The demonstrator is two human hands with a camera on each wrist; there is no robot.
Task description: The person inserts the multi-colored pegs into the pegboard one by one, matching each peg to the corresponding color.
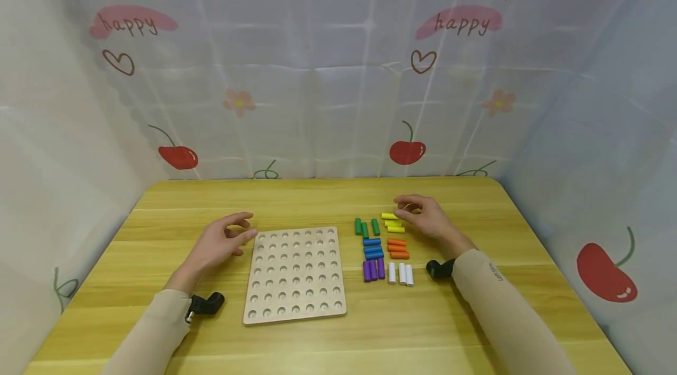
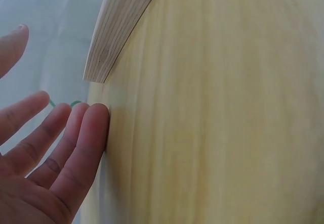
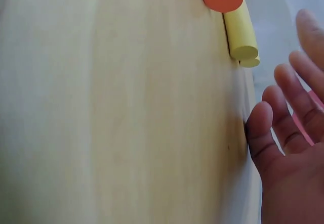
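A square wooden board (image 1: pixel 296 275) with rows of round holes lies on the table in the head view. My left hand (image 1: pixel 219 243) is beside its far left corner, fingers relaxed and holding nothing; the board's edge (image 2: pixel 109 47) shows above the fingers in the left wrist view. Right of the board lie small coloured pegs: green (image 1: pixel 375 227), blue (image 1: pixel 373 249), purple (image 1: pixel 374 270), yellow (image 1: pixel 395 230), orange (image 1: pixel 399 255) and white (image 1: pixel 392 273). My right hand (image 1: pixel 425 216) is nearest the yellow pegs, its fingers loosely bent with nothing between them. In the right wrist view a yellow peg (image 3: pixel 240 32) lies beyond the fingers.
The wooden table (image 1: pixel 307 351) carries the board and pegs. A printed curtain (image 1: pixel 328 116) hangs behind its far edge, with more fabric on the left and right. A black wrist camera (image 1: pixel 207 304) sits on the left sleeve, another camera (image 1: pixel 440 269) on the right.
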